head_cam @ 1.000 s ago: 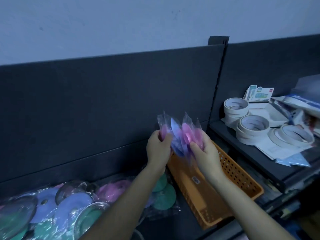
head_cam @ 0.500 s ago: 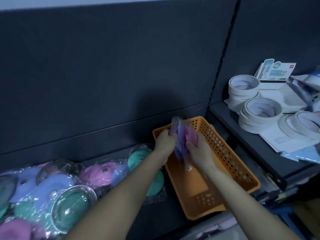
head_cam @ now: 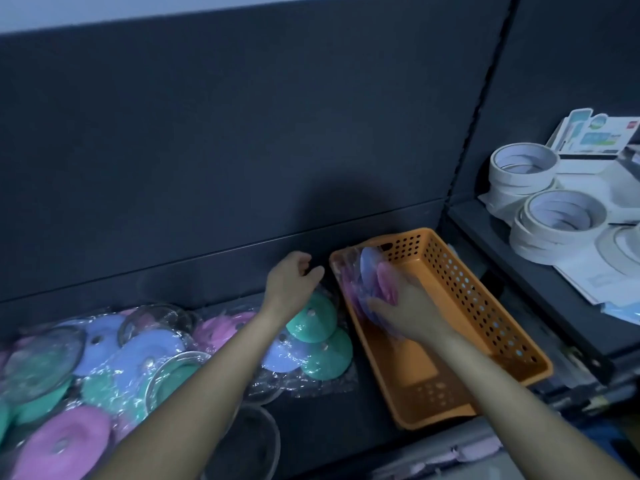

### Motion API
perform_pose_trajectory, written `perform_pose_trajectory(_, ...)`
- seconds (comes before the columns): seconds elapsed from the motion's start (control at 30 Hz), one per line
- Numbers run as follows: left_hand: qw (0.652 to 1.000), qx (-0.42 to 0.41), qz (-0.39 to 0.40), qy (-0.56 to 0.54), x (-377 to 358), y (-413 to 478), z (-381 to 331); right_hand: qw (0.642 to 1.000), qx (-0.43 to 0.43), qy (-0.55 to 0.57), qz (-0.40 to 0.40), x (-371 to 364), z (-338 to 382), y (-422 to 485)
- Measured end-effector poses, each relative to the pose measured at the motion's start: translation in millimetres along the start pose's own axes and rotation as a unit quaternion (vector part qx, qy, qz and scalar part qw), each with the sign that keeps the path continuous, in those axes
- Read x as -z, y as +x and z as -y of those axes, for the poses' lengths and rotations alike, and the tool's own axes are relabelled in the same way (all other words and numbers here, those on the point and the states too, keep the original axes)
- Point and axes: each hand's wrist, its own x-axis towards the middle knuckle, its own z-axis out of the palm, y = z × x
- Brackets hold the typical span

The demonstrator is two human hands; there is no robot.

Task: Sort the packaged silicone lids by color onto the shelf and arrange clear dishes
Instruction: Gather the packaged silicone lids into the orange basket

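"Two bare hands are in my head-camera feed, reaching forward over a dark shelf (head_cam: pixel 329 417)."

"What is each one doing?"

"My right hand (head_cam: pixel 410 315) grips a bundle of packaged lids (head_cam: pixel 372 275), fingers curled round it. I can make out pink and pale blue discs in crinkled clear wrap. The bundle is at the far left end of an orange basket (head_cam: pixel 467 299) with perforated walls, which lies at an angle on the shelf. My left hand (head_cam: pixel 292 284) holds nothing. Its fingers are loosely curled, and it hovers close to the dark back panel, just left of the basket."

"Where are the other lids?"

"A pile of packaged lids (head_cam: pixel 138 355) covers the shelf to the left, with green, pale blue and pink mixed together and overlapping. A green lid (head_cam: pixel 311 322) lies directly beneath my left wrist. Clear dishes (head_cam: pixel 38 365) lie among the pile, and one more sits at the front edge under my left forearm."

"Anything to the right?"

"A higher side shelf (head_cam: pixel 502 258) carries stacked white tape rolls (head_cam: pixel 561 216), with papers and a printed card pack near them. The light is dim and bluish."
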Motion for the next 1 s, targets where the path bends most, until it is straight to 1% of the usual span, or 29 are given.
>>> perform_pose_trajectory(0.07, 0.999, -0.019, 0.01, 0.049, 15, -8, 23, 0.997, 0.042, -0.012, -0.059, 5, 15, -9)
perform_pose_trajectory(0.13, 0.989, -0.054, 0.035, 0.132, 29, -19, 42, 0.99, 0.098, 0.007, -0.104, 5, 34, -19)
perform_pose_trajectory(0.2, 0.976, -0.086, 0.071, 0.189, 41, -28, 58, 0.982, 0.14, 0.027, -0.122, -2, 55, -32)
perform_pose_trajectory(0.3, 0.953, -0.127, 0.175, 0.21, 51, -41, 80, 0.979, 0.181, 0.031, -0.082, -25, 76, -43)
perform_pose_trajectory(0.37, 0.928, -0.147, 0.227, 0.257, 47, -47, 91, 0.979, 0.202, 0.004, -0.038, -46, 82, -41)
perform_pose_trajectory(0.47, 0.878, -0.158, 0.221, 0.394, 35, -52, 94, 0.98, 0.184, -0.064, 0.032, -76, 79, -32)
perform_pose_trajectory(0.53, 0.869, -0.156, 0.221, 0.414, 29, -52, 92, 0.982, 0.156, -0.088, 0.066, -86, 75, -25)
perform_pose_trajectory(0.7, 0.891, -0.196, 0.193, 0.362, 36, -44, 100, 0.972, 0.134, -0.131, 0.14, -89, 72, -17)
perform_pose_trajectory(0.83, 0.92, -0.203, 0.184, 0.281, 53, -29, 105, 0.982, 0.102, -0.115, 0.113, -90, 72, -15)
perform_pose_trajectory(0.9, 0.932, -0.203, 0.171, 0.248, 62, -23, 106, 0.982, 0.098, -0.124, 0.099, -90, 73, -16)
perform_pose_trajectory(1.0, 0.957, -0.197, 0.105, 0.183, 76, -19, 105, 0.984, 0.091, -0.123, 0.086, -89, 75, -17)
